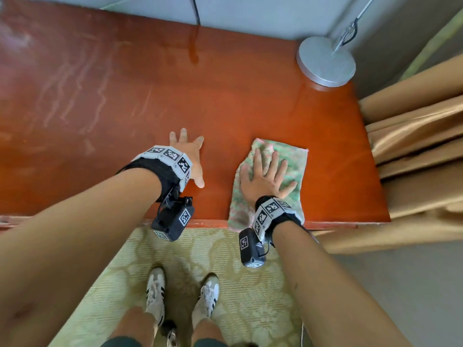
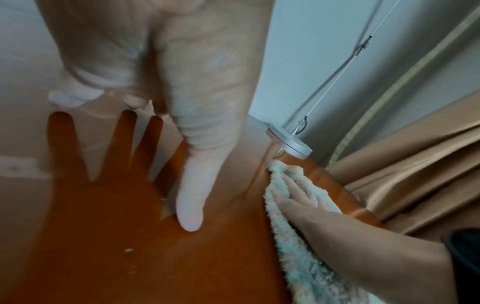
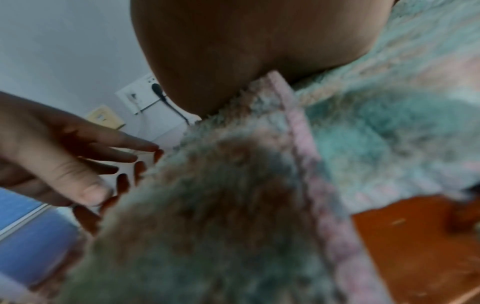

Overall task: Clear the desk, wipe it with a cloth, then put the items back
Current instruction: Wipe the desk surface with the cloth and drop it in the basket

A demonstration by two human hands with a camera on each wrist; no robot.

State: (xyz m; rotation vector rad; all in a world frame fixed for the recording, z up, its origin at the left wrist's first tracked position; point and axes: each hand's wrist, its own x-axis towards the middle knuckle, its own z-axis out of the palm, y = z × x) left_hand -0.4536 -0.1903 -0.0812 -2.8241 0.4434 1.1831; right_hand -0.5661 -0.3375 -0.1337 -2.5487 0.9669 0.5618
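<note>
A green and pink fluffy cloth point(image 1: 288, 159) lies on the glossy red-brown desk point(image 1: 225, 101), its near end hanging over the front edge. My right hand point(image 1: 265, 179) presses flat on the cloth with fingers spread. My left hand point(image 1: 188, 151) rests open on the bare desk top a little left of the cloth, fingers straight. In the left wrist view the left hand point(image 2: 192, 164) lies on the desk point(image 2: 130, 257) with the cloth point(image 2: 293, 236) and the right hand point(image 2: 324, 222) to its right. In the right wrist view the cloth point(image 3: 233, 205) fills most of the picture.
A silver round lamp base point(image 1: 325, 61) stands at the desk's back right corner, its thin rod rising away. A black cable point(image 1: 196, 11) drops behind the back edge. Tan curtains point(image 1: 421, 151) hang against the desk's right side. Streaky smears mark the left desk top point(image 1: 75, 83).
</note>
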